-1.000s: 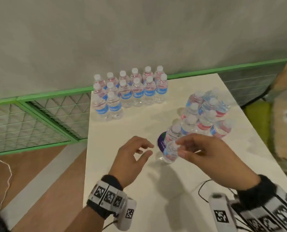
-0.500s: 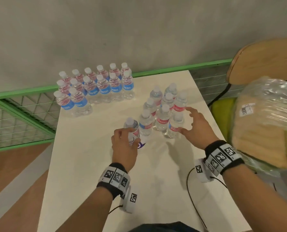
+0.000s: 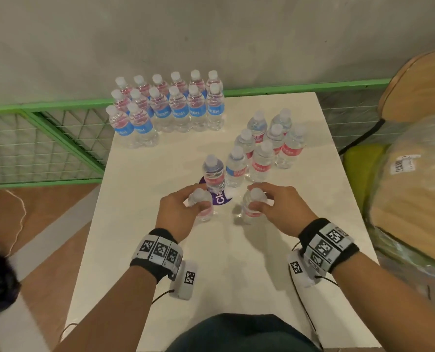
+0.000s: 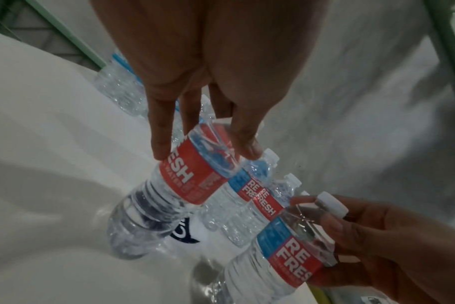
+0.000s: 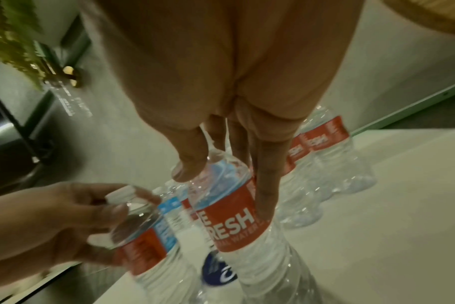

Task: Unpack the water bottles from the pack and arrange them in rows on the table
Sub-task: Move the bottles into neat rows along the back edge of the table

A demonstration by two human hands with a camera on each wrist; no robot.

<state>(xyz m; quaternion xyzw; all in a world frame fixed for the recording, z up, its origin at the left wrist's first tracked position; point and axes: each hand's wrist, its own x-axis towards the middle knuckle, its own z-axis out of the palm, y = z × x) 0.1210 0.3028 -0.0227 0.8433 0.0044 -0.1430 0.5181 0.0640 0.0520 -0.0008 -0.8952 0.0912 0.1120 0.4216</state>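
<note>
Black wristbands [image 3: 158, 252] bearing square black-and-white coded tags, white camera units [image 3: 184, 279] beneath, thin black cables [image 3: 305, 301].

You see clear, ribbed plastic bottles [image 3: 262, 161] with glossy labels on a smooth white counter [image 3: 236, 262], beside crinkled plastic wrap [image 3: 414, 199].

Head view: bright, even overhead light, soft shadows under both forearms on the white table [image 3: 236, 262], wide-angle bend at edges, slight blur at far right where the plastic-wrapped pack [image 3: 414, 199] sits. Both wrist views much dimmer w/ a greenish-grey cast, heavy fisheye stretch at borders, bkgd smeared/out of focus. Palms fill the top as soft flat masses; bottle labels [image 4: 195, 174] stay fairly sharp, small glints on the clear plastic [image 5: 221, 164].
</note>
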